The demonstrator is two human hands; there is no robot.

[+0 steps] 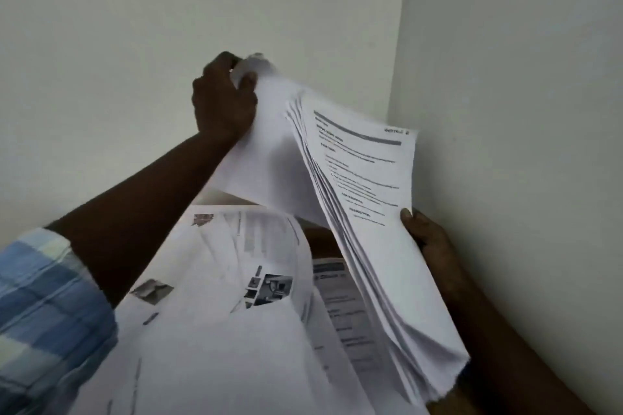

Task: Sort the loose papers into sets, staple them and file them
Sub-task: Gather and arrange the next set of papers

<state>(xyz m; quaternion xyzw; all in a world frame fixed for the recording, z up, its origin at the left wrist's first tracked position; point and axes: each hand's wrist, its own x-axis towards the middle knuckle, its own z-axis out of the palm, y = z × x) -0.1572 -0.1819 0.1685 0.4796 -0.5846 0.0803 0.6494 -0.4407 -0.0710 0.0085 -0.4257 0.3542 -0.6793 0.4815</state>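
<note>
Bare wall corner (401,44) behind | left hand (222,101) fingers pinch one sheet's (269,158) far corner, peeling it up | right hand (428,239) thumb clamps stack (371,212) edge | advice: lift slowly, keep thumb firm so lower sheets stay.

Our two bare arms, one sleeve in view

Behind the fingers of our left hand (222,101) the forearm runs bare down to a rolled-up sleeve (43,307), checked in light blue, deeper blue and pale cream bands. Behind our right hand (426,239) the forearm is bare too, with no ring, watch or cuff showing.
</note>
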